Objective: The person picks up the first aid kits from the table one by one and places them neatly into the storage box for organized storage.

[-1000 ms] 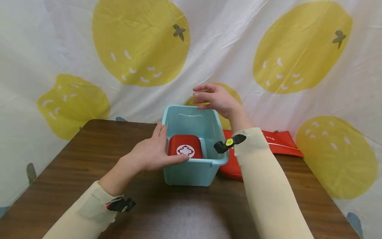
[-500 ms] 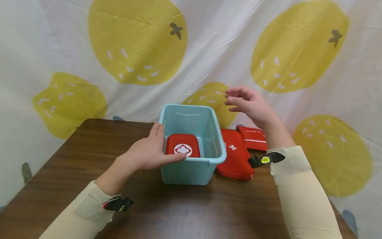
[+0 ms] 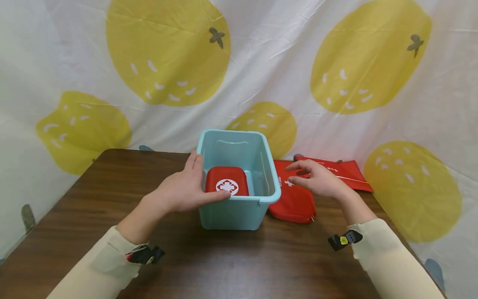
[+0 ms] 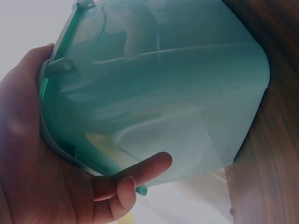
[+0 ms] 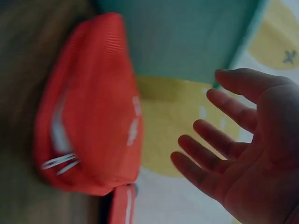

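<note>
My left hand rests at the near left corner of a light blue plastic bin, thumb along the front rim and fingers by the left rim. In the left wrist view, relaxed fingers lie against the bin's outer wall. Inside the bin, at its left, sits a red first aid case with a white cross emblem. To the bin's right, my right hand hovers with fingers spread over a red zippered first aid pouch. The right wrist view shows that palm holding nothing, apart from the pouch.
A flatter red pouch with a white stripe lies behind, at the back right of the brown wooden table. A white curtain with yellow lemon prints hangs just behind the table.
My right hand has moved right, away from above the bin, then down over the red first aid pouch. The left hand stays at the bin's rim.
</note>
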A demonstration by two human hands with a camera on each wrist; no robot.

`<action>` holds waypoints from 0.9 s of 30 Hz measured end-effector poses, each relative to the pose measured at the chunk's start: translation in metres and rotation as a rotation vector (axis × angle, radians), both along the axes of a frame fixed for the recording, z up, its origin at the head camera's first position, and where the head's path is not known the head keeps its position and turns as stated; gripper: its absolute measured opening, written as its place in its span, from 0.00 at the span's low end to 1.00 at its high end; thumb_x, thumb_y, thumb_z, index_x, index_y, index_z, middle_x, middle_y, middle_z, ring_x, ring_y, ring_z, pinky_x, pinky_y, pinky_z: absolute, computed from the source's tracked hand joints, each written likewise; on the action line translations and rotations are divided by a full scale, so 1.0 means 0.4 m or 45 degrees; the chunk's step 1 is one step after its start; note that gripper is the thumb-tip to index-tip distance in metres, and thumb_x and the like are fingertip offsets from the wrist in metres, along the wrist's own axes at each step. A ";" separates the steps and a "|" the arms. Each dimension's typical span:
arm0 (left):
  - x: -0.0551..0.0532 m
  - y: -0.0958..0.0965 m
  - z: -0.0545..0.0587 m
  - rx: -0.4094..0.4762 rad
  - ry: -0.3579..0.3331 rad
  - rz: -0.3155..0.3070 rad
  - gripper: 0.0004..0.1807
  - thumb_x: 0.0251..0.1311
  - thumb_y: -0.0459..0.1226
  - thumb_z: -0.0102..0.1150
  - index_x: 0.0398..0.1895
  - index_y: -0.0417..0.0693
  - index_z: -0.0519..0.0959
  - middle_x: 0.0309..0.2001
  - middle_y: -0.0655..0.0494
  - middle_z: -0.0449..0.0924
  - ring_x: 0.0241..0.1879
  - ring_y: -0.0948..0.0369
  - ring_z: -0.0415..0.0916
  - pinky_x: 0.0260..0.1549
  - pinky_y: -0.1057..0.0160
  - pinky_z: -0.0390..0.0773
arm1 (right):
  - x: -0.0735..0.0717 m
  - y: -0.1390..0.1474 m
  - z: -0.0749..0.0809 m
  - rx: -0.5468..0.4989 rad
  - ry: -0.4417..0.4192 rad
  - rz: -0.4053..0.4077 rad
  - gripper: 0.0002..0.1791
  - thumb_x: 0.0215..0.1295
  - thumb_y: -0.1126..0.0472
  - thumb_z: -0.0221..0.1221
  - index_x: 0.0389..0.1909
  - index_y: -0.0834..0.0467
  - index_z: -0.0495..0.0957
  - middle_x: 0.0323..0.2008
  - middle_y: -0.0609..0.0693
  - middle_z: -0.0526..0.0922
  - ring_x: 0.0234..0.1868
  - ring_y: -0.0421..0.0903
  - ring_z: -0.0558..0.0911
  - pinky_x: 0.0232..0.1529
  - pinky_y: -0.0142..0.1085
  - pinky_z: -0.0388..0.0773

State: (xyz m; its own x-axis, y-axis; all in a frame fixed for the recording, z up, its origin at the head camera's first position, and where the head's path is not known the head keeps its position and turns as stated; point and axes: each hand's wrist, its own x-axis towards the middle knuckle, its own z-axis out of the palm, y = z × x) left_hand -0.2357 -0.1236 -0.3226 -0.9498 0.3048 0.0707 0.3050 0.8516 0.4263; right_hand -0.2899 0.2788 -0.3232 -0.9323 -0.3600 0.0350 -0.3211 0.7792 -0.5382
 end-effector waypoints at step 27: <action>-0.001 0.004 -0.001 0.016 -0.034 0.004 0.75 0.55 0.80 0.60 0.89 0.42 0.42 0.85 0.43 0.50 0.51 0.48 0.86 0.45 0.48 0.89 | 0.090 0.013 -0.120 0.309 -0.155 0.054 0.30 0.66 0.46 0.77 0.68 0.43 0.84 0.63 0.55 0.77 0.62 0.56 0.79 0.62 0.60 0.84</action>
